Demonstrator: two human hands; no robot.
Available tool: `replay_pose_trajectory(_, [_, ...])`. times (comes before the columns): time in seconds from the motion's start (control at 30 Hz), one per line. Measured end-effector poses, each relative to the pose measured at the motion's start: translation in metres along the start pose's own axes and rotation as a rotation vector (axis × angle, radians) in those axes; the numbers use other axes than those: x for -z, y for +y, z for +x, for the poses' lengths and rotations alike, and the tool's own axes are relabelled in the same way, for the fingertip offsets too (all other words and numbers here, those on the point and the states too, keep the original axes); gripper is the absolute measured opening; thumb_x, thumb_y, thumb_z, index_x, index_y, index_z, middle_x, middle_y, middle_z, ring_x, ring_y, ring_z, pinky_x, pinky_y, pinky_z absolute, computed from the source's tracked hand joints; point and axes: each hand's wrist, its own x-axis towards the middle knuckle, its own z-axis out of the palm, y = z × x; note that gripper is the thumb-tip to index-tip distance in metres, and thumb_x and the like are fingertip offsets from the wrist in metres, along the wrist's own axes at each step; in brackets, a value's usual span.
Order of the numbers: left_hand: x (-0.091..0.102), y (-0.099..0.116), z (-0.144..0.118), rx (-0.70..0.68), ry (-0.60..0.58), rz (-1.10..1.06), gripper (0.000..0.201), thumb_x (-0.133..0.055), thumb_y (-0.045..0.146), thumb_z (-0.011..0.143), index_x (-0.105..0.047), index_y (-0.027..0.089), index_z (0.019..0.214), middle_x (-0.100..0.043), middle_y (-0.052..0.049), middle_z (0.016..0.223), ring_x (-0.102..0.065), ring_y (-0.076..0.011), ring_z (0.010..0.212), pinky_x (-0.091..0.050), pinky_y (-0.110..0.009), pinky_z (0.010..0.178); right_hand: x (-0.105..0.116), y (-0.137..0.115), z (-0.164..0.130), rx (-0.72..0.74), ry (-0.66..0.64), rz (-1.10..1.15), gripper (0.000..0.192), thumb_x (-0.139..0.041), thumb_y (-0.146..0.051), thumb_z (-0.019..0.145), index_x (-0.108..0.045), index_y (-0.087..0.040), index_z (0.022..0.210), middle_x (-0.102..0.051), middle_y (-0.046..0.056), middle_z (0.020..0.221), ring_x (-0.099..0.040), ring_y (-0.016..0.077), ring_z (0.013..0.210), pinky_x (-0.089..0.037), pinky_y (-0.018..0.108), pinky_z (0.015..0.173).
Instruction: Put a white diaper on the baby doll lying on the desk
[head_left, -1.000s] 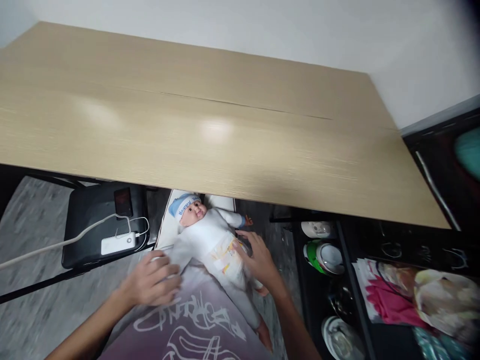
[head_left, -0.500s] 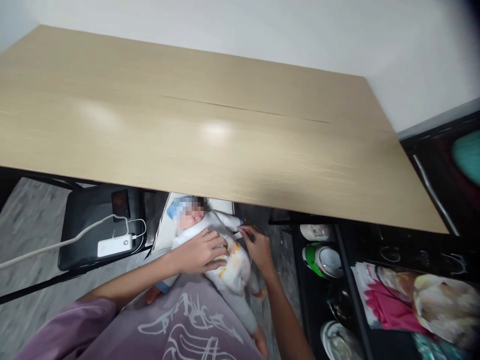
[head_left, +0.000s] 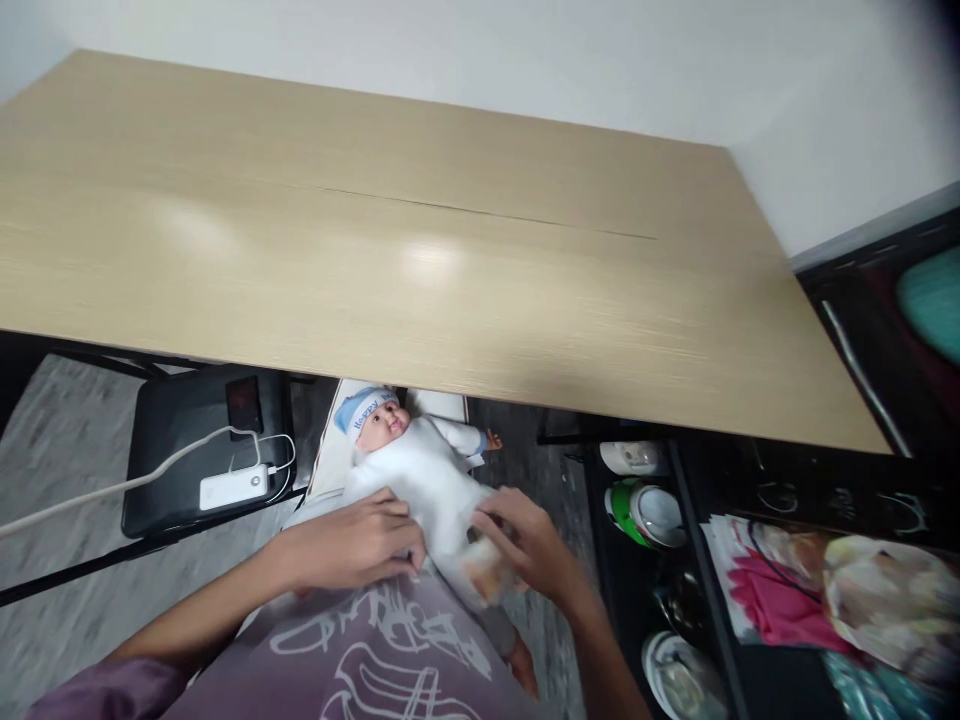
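Below the near edge of a pale wooden table (head_left: 420,250), a baby doll (head_left: 420,470) lies on the person's lap, head toward the table, with the left hand (head_left: 352,545) resting curled on its left side and the right hand (head_left: 525,545) pinching the diaper (head_left: 480,575) at its hips.

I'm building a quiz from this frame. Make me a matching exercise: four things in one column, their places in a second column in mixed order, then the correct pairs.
Things:
1. baby doll
2. power bank
3. left hand
4. green and white pot

Places:
A. on the black chair seat, cable plugged in
B. on the dark shelf at the right
C. on the person's lap, below the table edge
D. on the doll's side, by the white suit

Pairs: 1-C, 2-A, 3-D, 4-B
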Motion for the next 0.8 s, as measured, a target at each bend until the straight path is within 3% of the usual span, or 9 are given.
replay_pose_trajectory(0.07, [0.000, 0.002, -0.009, 0.025, -0.043, -0.032, 0.004, -0.072, 0.025, 0.115, -0.069, 0.024, 0.113, -0.081, 0.002, 0.100, -0.070, -0.0192, 0.088, -0.044, -0.036, 0.095, 0.014, 0.007, -0.026, -0.190, -0.051, 0.040, 0.042, -0.052, -0.048, 0.120, -0.081, -0.026, 0.099, -0.081, 0.005, 0.087, -0.075, 0.0232, 0.081, -0.054, 0.033, 0.078])
replay_pose_trajectory(0.13, [-0.005, -0.001, 0.004, 0.020, -0.048, 0.007, 0.005, -0.065, 0.023, 0.117, -0.069, 0.023, 0.115, -0.081, 0.001, 0.100, -0.072, -0.0196, 0.088, -0.045, -0.036, 0.096, 0.018, 0.013, -0.043, -0.366, -0.155, 0.066, 0.048, -0.048, -0.054, 0.119, -0.080, -0.026, 0.096, -0.076, 0.002, 0.072, -0.073, 0.0232, 0.069, -0.048, 0.032, 0.070])
replay_pose_trajectory(0.23, [-0.025, -0.009, 0.064, 0.007, -0.031, 0.183, 0.016, -0.060, 0.033, 0.119, -0.071, 0.022, 0.122, -0.080, -0.006, 0.108, -0.072, -0.0251, 0.103, -0.045, -0.040, 0.099, 0.003, 0.018, -0.050, -0.472, -0.231, 0.023, 0.044, -0.054, -0.055, 0.114, -0.075, -0.028, 0.087, -0.074, 0.001, 0.066, -0.071, 0.0245, 0.064, -0.039, 0.032, 0.065])
replay_pose_trajectory(0.33, [-0.056, -0.018, 0.141, 0.059, -0.185, 0.404, 0.043, -0.085, 0.047, 0.102, -0.075, 0.015, 0.129, -0.078, -0.020, 0.133, -0.065, -0.0365, 0.127, -0.049, -0.048, 0.103, -0.023, 0.022, -0.045, -0.489, -0.139, -0.124, 0.026, -0.067, -0.043, 0.106, -0.075, -0.027, 0.086, -0.081, 0.005, 0.077, -0.074, 0.0252, 0.069, -0.031, 0.031, 0.063])
replay_pose_trajectory(0.4, [-0.076, -0.023, 0.178, 0.110, -0.324, 0.467, 0.042, -0.097, 0.036, 0.089, -0.080, 0.015, 0.121, -0.080, -0.021, 0.131, -0.064, -0.0372, 0.128, -0.050, -0.049, 0.106, -0.036, 0.025, -0.046, -0.508, -0.083, -0.184, 0.017, -0.070, -0.032, 0.099, -0.074, -0.026, 0.084, -0.081, 0.006, 0.078, -0.075, 0.0250, 0.069, -0.029, 0.032, 0.063])
replay_pose_trajectory(0.47, [-0.090, -0.027, 0.196, 0.150, -0.376, 0.485, 0.035, -0.098, 0.021, 0.083, -0.083, 0.014, 0.114, -0.083, -0.021, 0.122, -0.066, -0.0366, 0.125, -0.049, -0.049, 0.106, -0.044, 0.028, -0.054, -0.523, -0.048, -0.166, 0.015, -0.069, -0.029, 0.098, -0.073, -0.026, 0.083, -0.081, 0.006, 0.076, -0.075, 0.0250, 0.069, -0.030, 0.032, 0.063])
replay_pose_trajectory(0.53, [-0.094, -0.029, 0.196, 0.197, -0.355, 0.499, 0.036, -0.094, 0.014, 0.085, -0.082, 0.011, 0.119, -0.082, -0.022, 0.123, -0.066, -0.0385, 0.127, -0.049, -0.049, 0.105, -0.048, 0.031, -0.065, -0.539, -0.019, -0.102, 0.020, -0.068, -0.037, 0.101, -0.073, -0.027, 0.083, -0.079, 0.005, 0.075, -0.075, 0.0255, 0.069, -0.035, 0.032, 0.064])
replay_pose_trajectory(0.67, [-0.079, -0.025, 0.168, 0.256, -0.259, 0.487, 0.051, -0.088, 0.028, 0.095, -0.070, 0.007, 0.138, -0.073, -0.025, 0.140, -0.063, -0.0418, 0.134, -0.052, -0.051, 0.102, -0.057, 0.039, -0.083, -0.618, 0.042, 0.072, 0.028, -0.068, -0.051, 0.099, -0.077, -0.029, 0.084, -0.080, 0.006, 0.075, -0.078, 0.0304, 0.071, -0.050, 0.038, 0.067])
replay_pose_trajectory(0.8, [-0.054, -0.014, 0.140, 0.223, -0.070, 0.383, 0.048, -0.076, 0.030, 0.105, -0.060, 0.014, 0.146, -0.068, -0.018, 0.147, -0.062, -0.0377, 0.130, -0.052, -0.054, 0.106, -0.070, 0.051, -0.081, -0.611, 0.163, 0.144, 0.009, -0.079, -0.040, 0.088, -0.078, -0.032, 0.086, -0.086, 0.009, 0.089, -0.085, 0.0381, 0.085, -0.066, 0.048, 0.075])
